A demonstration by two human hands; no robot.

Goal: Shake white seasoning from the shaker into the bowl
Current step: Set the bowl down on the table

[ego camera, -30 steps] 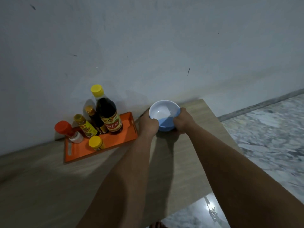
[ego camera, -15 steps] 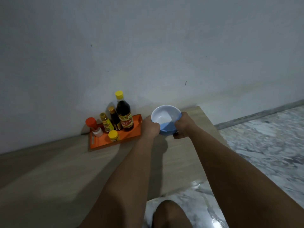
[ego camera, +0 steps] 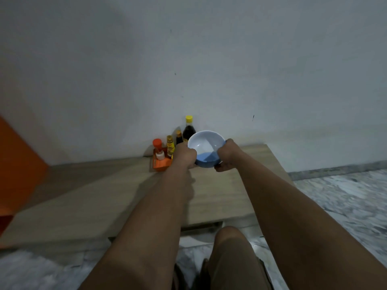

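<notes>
A blue bowl (ego camera: 206, 149) with a pale inside is held between both hands above the far part of the wooden table (ego camera: 117, 197), tilted toward me. My left hand (ego camera: 185, 156) grips its left side and my right hand (ego camera: 228, 155) grips its right side. The shaker (ego camera: 158, 149), clear with white contents and a red-orange cap, stands upright in the orange tray (ego camera: 160, 165) just left of my left hand.
In the tray against the white wall stand a tall dark bottle (ego camera: 189, 129) with a yellow cap and two smaller bottles (ego camera: 170, 145). An orange object (ego camera: 18, 170) fills the left edge. The table's near edge lies above my knee (ego camera: 232, 248); marble floor (ego camera: 343, 197) is on the right.
The view has pulled back and the bowl has risen off the table, now overlapping the bottles. Both hands keep their grip. My knee and an orange object at left have come into view.
</notes>
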